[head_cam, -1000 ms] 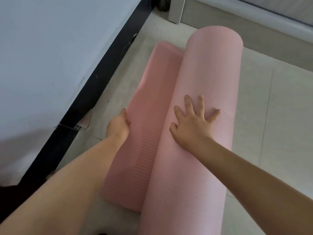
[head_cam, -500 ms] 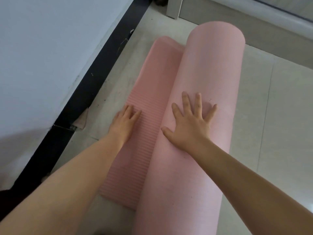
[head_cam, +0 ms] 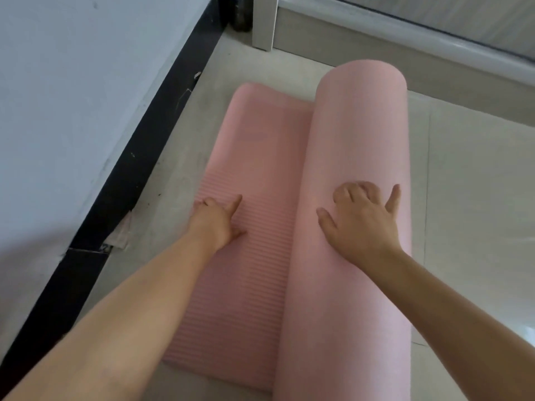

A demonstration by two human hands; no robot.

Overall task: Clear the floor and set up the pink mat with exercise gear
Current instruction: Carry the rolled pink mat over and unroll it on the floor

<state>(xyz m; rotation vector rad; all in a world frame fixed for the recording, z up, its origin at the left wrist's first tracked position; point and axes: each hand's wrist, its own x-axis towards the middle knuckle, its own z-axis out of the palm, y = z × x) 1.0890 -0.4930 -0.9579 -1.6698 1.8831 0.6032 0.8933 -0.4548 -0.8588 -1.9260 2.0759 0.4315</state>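
The pink mat [head_cam: 260, 157] lies partly unrolled on the pale tiled floor, its ribbed flat strip on the left and its thick rolled part [head_cam: 362, 134] on the right. My left hand [head_cam: 215, 224] presses flat on the ribbed strip near its left edge, fingers apart. My right hand [head_cam: 362, 221] rests palm down on top of the roll, its fingers spread and partly curled over the curve. Neither hand grips anything.
A white wall with a black skirting board [head_cam: 139, 157] runs along the left, close to the mat's edge. A white frame post [head_cam: 263, 21] and a low sill [head_cam: 405, 39] cross the back. Tiled floor [head_cam: 477, 198] stretches to the right of the roll.
The roll has moved to the right and the flat ribbed strip has grown wider. My left hand shifted from the strip's edge onto its surface; my right hand stayed on the roll.
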